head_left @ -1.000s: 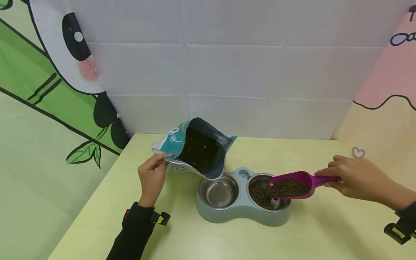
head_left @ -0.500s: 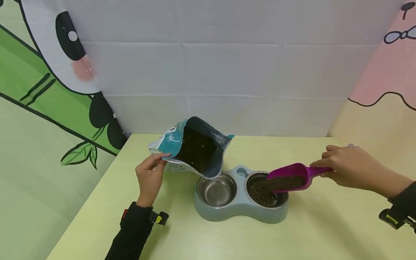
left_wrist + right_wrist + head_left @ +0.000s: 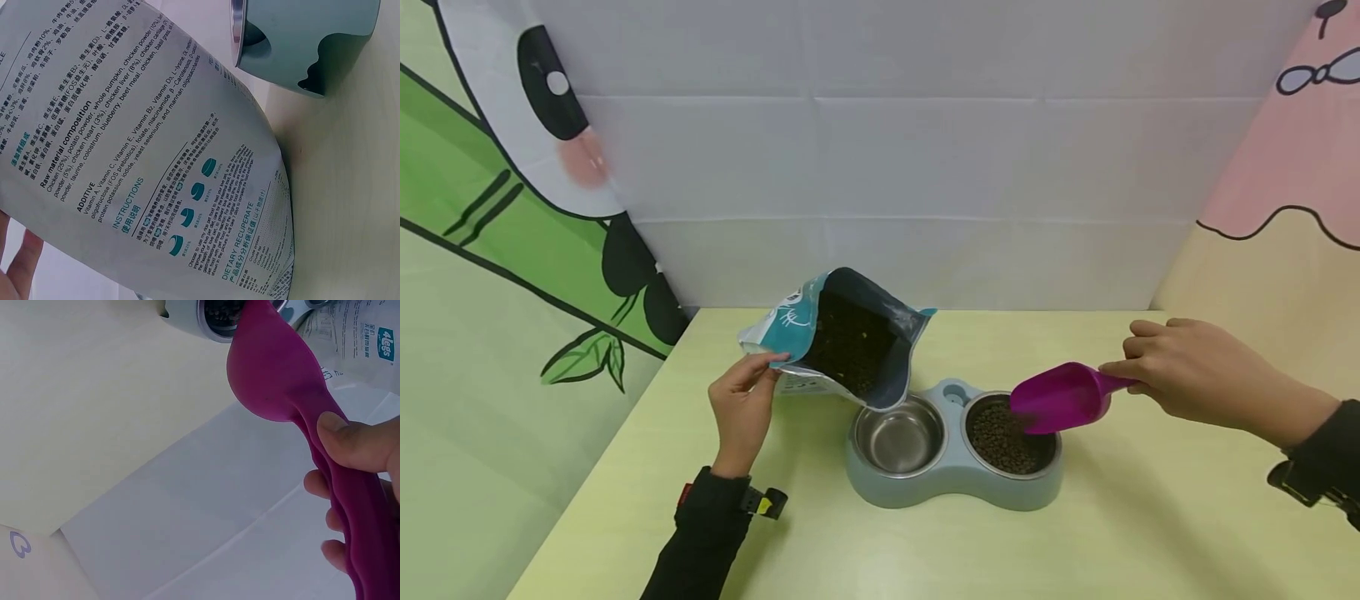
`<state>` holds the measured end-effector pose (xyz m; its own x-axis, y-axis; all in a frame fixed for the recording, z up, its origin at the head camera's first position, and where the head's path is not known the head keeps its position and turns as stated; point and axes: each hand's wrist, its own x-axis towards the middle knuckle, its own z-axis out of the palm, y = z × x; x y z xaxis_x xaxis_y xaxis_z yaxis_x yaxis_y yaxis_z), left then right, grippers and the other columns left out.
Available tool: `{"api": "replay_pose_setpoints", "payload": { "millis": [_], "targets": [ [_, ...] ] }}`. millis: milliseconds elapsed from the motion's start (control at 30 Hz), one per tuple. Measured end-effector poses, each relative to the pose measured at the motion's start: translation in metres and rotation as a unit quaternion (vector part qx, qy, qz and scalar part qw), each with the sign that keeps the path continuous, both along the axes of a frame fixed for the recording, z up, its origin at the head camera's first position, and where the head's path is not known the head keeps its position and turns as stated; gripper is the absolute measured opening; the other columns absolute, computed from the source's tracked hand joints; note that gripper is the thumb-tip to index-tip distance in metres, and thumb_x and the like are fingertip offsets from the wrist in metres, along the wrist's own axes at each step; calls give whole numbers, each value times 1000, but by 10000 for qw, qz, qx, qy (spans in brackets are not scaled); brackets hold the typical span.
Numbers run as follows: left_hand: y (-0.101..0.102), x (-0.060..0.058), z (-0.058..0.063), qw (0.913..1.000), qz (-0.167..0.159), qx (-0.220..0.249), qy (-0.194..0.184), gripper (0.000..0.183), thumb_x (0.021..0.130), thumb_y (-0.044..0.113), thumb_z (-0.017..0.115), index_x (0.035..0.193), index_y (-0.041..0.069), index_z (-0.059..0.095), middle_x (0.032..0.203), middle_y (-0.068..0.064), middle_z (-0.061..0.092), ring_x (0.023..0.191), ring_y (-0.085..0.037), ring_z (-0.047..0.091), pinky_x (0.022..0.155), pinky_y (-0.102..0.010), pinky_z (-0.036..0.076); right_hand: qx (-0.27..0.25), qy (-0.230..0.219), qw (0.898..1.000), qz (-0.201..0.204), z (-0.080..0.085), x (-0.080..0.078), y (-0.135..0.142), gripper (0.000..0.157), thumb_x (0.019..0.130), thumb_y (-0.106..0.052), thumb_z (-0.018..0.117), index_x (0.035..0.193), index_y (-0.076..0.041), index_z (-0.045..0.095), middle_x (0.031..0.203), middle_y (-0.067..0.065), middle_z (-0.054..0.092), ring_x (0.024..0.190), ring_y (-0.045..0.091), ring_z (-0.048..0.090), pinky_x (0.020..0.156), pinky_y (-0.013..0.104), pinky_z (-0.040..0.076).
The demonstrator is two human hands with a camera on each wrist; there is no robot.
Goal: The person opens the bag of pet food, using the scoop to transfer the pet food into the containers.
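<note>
My right hand (image 3: 1206, 375) grips the handle of a magenta scoop (image 3: 1063, 398), tilted over the right steel bowl of a pale blue double pet feeder (image 3: 955, 483). Brown kibble (image 3: 1000, 437) lies in that bowl, and some still shows at the scoop's lip. The left steel bowl (image 3: 901, 437) holds no food. With thumb and fingers, my left hand (image 3: 745, 412) pinches the edge of a teal and white pet food bag (image 3: 797, 321). The bag's mouth gapes toward me, with dark kibble inside. Printed text covers the bag's back (image 3: 156, 156) in the left wrist view.
Everything is over a pale yellow table (image 3: 850, 550). A white sheet (image 3: 887, 167) hangs behind it, with cartoon-printed sheets at the left and right. The bag's lower lip overlaps the left bowl's rim in the head view.
The right hand has raised and tipped the scoop, and its kibble has slid into the right bowl, which is fuller. The left hand keeps the bag in nearly the same pose.
</note>
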<state>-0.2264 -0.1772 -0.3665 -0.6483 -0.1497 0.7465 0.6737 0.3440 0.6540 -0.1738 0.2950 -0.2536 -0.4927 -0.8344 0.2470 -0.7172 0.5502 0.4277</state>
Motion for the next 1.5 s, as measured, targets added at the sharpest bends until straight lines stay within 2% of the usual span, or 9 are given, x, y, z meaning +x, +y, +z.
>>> {"api": "replay_pose_setpoints", "payload": {
  "millis": [233, 400, 600, 767, 800, 1000, 1067, 1300, 1500],
  "targets": [
    [-1, -3, -5, 9999, -2, -5, 112, 13, 84, 2, 59, 95, 4, 66, 90, -8, 66, 84, -15, 61, 79, -22, 48, 300, 240, 9991, 175, 9, 4, -8, 40, 52, -9, 79, 89, -18, 65, 64, -6, 44, 64, 14, 37, 47, 20, 26],
    [-2, -3, -5, 10000, -5, 14, 59, 16, 84, 1, 59, 96, 9, 67, 90, -8, 66, 85, -15, 61, 79, -22, 48, 208, 281, 9992, 173, 11, 5, -8, 39, 53, -11, 79, 88, -20, 65, 63, -7, 45, 63, 14, 36, 47, 20, 25],
    [-2, -1, -3, 10000, 2, 23, -19, 16, 84, -2, 58, 95, 5, 67, 90, -11, 65, 85, -13, 60, 79, -21, 48, -371, 99, 9992, 58, 9, 4, 1, 39, 52, -17, 81, 87, -25, 67, 65, -15, 47, 63, 8, 35, 44, 18, 30],
    [-1, 0, -2, 10000, 12, 22, 11, 17, 84, -1, 58, 95, 8, 67, 90, -10, 65, 85, -14, 61, 79, -21, 48, -884, -91, 9960, -99, 9, 4, 9, 41, 52, -20, 80, 90, -30, 67, 71, -21, 49, 63, 2, 33, 43, 17, 31],
    [-3, -2, -5, 10000, 13, 22, 35, 18, 84, 0, 58, 96, 10, 67, 90, -8, 66, 84, -15, 61, 79, -22, 48, -957, -113, 9953, -125, 10, 3, 10, 42, 52, -20, 80, 91, -31, 67, 72, -21, 50, 63, 1, 34, 42, 17, 31],
    [-2, -1, -5, 10000, -16, 40, 34, 19, 84, -1, 58, 96, 10, 67, 90, -8, 65, 84, -15, 61, 79, -22, 48, -1355, -303, 9897, -349, 8, 2, 13, 42, 58, -23, 77, 96, -35, 66, 78, -23, 50, 65, -2, 38, 42, 17, 33],
    [0, 0, -3, 10000, -41, 15, -17, 19, 83, -3, 57, 95, 8, 67, 90, -10, 65, 85, -14, 60, 79, -22, 48, -1476, -334, 9878, -370, 6, 2, 14, 41, 59, -23, 77, 96, -35, 66, 80, -23, 51, 66, -3, 39, 43, 17, 33],
    [7, 15, 15, 9999, 55, -113, -32, 14, 82, -8, 56, 92, -4, 64, 87, -17, 64, 84, -9, 60, 80, -20, 47, -1800, -341, 9825, -347, 4, 1, 15, 42, 60, -22, 77, 99, -31, 66, 80, -19, 53, 66, -2, 41, 44, 15, 35],
    [7, 16, 17, 9999, 50, -116, -93, 14, 82, -7, 57, 93, -3, 65, 88, -17, 64, 85, -11, 60, 80, -21, 47, -1984, -391, 9789, -279, 8, -2, 10, 45, 58, -19, 79, 100, -30, 66, 78, -21, 51, 64, -2, 38, 45, 16, 33]
  ]
}}
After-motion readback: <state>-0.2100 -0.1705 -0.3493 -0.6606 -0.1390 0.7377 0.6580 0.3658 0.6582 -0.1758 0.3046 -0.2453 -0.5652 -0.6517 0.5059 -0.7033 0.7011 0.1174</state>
